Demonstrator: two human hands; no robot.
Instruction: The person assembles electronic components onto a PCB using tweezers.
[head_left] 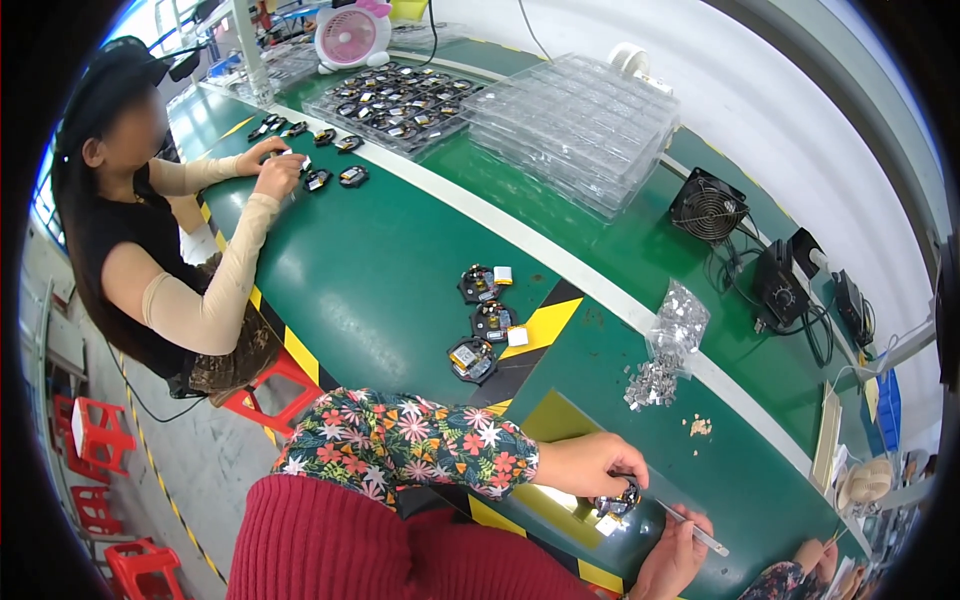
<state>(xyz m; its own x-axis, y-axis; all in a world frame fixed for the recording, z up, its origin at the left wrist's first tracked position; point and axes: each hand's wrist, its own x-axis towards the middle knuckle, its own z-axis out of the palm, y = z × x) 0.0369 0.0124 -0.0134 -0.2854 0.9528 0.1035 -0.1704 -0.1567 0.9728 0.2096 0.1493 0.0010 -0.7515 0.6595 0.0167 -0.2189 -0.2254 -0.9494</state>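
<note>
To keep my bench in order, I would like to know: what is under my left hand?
Under your left hand is a round black device, with a white piece at its near edge. What the hand covers cannot be seen.

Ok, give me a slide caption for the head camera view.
Left hand gripping a black unit, right hand a slim silver tool, over a green workbench.
</note>
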